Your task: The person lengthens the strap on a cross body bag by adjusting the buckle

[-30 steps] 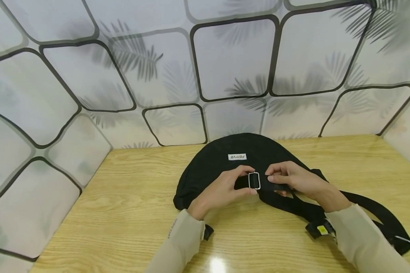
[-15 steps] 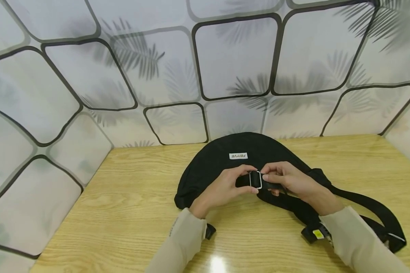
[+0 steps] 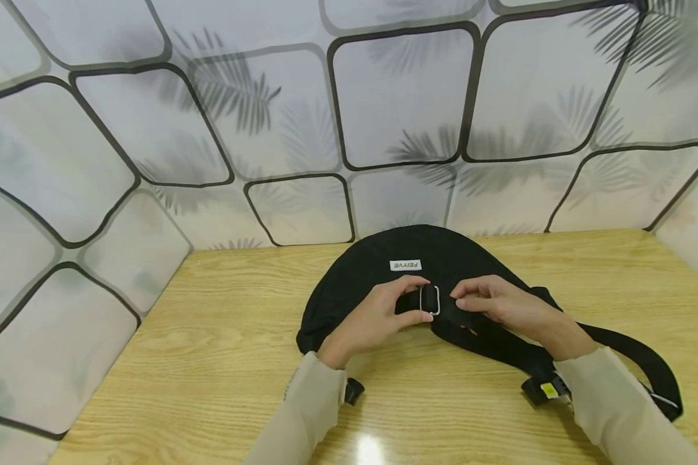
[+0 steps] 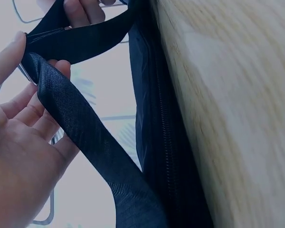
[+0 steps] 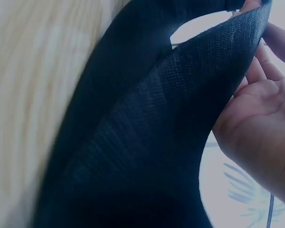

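Note:
A black half-moon waist bag [image 3: 349, 290] lies on the table, its white label upside down in the head view. Above its near edge, my left hand [image 3: 375, 320] pinches a silver slide buckle [image 3: 438, 301] between thumb and fingers, with black webbing threaded through it. My right hand [image 3: 508, 310] pinches the strap [image 3: 479, 336] just right of the buckle. In the left wrist view, the webbing [image 4: 80, 114] loops down from the left fingers towards the bag's zipped side [image 4: 164, 128]. The strap [image 5: 147, 118] covers much of the right wrist view and hides some right fingertips.
A black clip with a yellow tag [image 3: 549, 390] lies by the right sleeve. The strap's far loop [image 3: 645, 352] curves out to the right. A black end piece [image 3: 353, 391] pokes out beside the left sleeve. A patterned wall [image 3: 401, 103] stands behind the wooden table [image 3: 232, 323].
Half a second ago the hands had come together at the buckle; now they are apart again, the right hand further right and the left slightly left with the buckle.

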Available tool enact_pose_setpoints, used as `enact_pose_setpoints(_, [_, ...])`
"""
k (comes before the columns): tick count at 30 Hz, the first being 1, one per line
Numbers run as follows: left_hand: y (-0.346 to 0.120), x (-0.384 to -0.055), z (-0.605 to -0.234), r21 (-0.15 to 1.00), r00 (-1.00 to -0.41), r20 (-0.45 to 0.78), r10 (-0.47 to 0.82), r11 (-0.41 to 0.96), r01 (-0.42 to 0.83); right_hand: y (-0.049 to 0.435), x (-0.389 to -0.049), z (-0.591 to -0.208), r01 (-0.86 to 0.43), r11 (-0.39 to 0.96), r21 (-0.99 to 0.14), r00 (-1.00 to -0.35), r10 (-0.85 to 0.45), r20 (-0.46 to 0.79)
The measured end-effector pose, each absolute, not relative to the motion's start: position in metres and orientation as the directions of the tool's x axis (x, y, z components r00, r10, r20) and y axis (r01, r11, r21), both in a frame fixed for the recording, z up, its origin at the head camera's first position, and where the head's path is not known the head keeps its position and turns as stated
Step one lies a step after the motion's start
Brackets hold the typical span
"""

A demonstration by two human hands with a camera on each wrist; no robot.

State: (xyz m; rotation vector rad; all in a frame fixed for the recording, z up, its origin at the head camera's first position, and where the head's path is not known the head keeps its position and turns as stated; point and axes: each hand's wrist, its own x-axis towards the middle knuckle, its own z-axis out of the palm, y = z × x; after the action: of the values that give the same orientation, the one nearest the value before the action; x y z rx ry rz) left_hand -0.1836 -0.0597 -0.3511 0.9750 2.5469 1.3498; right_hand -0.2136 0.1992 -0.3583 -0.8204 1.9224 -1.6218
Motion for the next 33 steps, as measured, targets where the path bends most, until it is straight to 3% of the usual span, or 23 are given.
enact_pose_setpoints(8, [-0.061, -0.185, -0.355, 0.784, -0.784, 0.212, 0.584, 0.377, 0.493, 0.192, -0.214, -0.361, -0.167, 0.053, -0.984, -0.69, -0.72, 0.078])
enact_pose_setpoints(16, [-0.055, -0.183, -0.357, 0.773, -0.746, 0.22, 0.628, 0.354, 0.526, 0.183, -0.21, -0.36, -0.103, 0.01, -0.995, -0.685, -0.726, 0.064])
enact_pose_setpoints(20, [-0.056, -0.182, -0.355, 0.78, -0.752, 0.223, 0.62, 0.349, 0.519, 0.187, -0.21, -0.358, -0.105, 0.056, -0.993, -0.696, -0.718, 0.034])
enact_pose_setpoints(27, [-0.061, -0.184, -0.351, 0.786, -0.789, 0.207, 0.578, 0.382, 0.486, 0.199, -0.213, -0.358, -0.164, 0.249, -0.955, -0.739, -0.672, -0.048])
enact_pose_setpoints(33, [-0.062, -0.185, -0.35, 0.786, -0.791, 0.214, 0.573, 0.38, 0.488, 0.2, -0.214, -0.361, -0.227, 0.2, -0.953, -0.721, -0.693, 0.026])
